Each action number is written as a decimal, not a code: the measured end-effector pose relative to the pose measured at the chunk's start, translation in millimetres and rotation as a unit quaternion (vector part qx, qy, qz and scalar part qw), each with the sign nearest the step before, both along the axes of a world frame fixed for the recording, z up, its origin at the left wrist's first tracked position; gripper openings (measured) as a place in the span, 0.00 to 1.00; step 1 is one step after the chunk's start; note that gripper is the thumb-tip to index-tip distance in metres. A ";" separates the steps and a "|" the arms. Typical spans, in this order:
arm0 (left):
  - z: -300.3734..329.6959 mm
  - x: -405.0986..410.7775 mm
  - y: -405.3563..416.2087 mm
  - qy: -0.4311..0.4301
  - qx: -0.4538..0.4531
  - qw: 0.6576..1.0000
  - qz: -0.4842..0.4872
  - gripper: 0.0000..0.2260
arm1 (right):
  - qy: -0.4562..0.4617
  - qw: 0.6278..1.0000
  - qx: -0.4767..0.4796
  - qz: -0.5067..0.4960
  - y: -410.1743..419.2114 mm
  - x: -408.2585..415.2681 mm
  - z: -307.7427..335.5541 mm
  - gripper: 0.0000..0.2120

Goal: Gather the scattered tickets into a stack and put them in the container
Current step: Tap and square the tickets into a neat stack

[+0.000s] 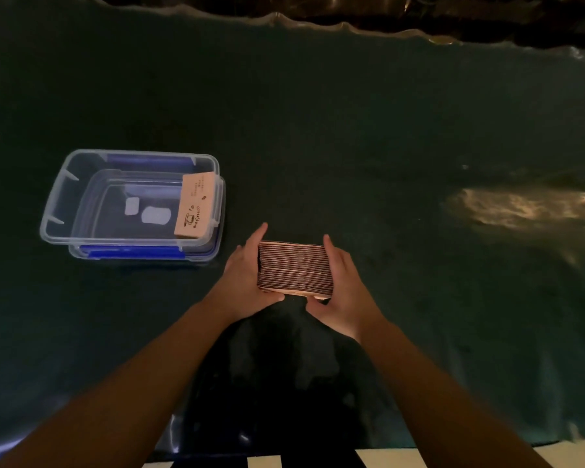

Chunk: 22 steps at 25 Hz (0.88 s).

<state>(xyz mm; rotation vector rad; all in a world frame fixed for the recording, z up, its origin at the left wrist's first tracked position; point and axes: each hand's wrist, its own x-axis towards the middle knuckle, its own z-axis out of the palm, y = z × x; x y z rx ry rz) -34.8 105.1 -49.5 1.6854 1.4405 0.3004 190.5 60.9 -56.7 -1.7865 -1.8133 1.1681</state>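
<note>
Holding the stack of tickets (294,269) between them, the left hand (247,278) and right hand (343,285) squeeze its ends, near the clear container (58,211).

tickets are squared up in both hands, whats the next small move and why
Probably carry the stack left and forward to the container. Both hands, left and right, clamp it by its ends, no loose tickets show on the cloth, and the container stands open with tickets already inside.
</note>
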 end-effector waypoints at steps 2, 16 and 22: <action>-1.9 -0.7 -0.9 0.026 0.028 0.999 -0.014 0.57 | -0.010 1.000 0.002 0.010 -0.2 0.3 -2.9 0.59; -13.2 8.3 3.8 0.010 -0.007 1.000 -0.022 0.63 | -0.058 0.998 0.008 0.005 7.7 1.2 -13.5 0.60; -25.1 0.4 3.4 -0.005 0.025 0.999 0.022 0.58 | -0.072 0.997 0.035 -0.010 2.1 1.5 -27.8 0.48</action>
